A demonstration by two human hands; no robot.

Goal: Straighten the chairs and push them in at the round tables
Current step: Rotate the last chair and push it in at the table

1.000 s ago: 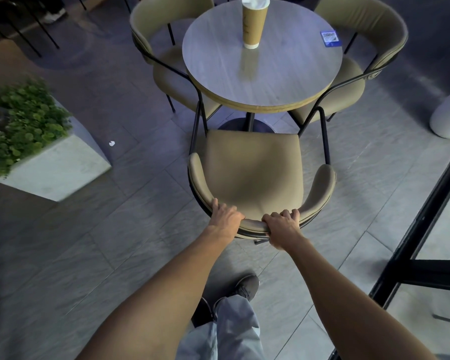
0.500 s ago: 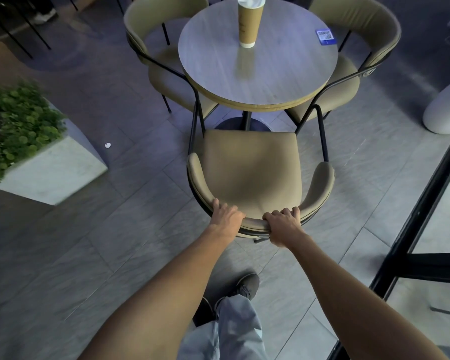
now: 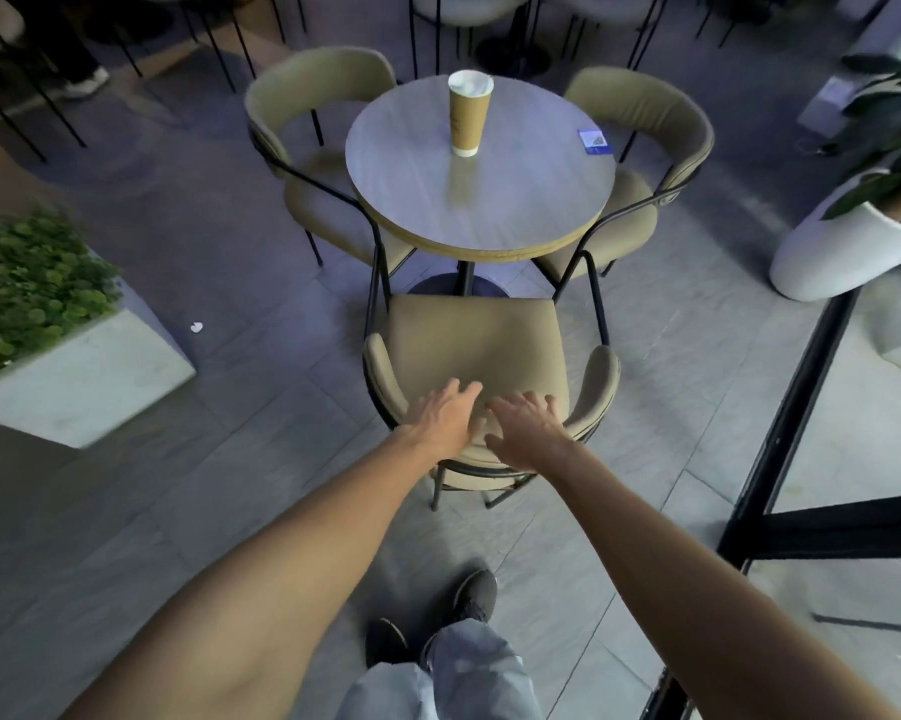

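A tan padded chair (image 3: 474,345) with a black metal frame stands in front of me, its seat front just under the edge of the round grey table (image 3: 516,200). My left hand (image 3: 445,415) and my right hand (image 3: 528,426) hover over the curved backrest with fingers spread, holding nothing. Two more tan chairs, one on the left (image 3: 313,142) and one on the right (image 3: 651,163), sit tucked against the table's far sides.
A tall paper cup (image 3: 468,114) and a small blue card (image 3: 592,141) are on the table. A white box planter (image 3: 84,376) stands at left, a white round pot (image 3: 843,252) at right, a black door frame (image 3: 796,402) beside me. More chairs stand beyond.
Both hands have let go of the backrest and opened above it. The view has tilted up, showing more of the room beyond the table.
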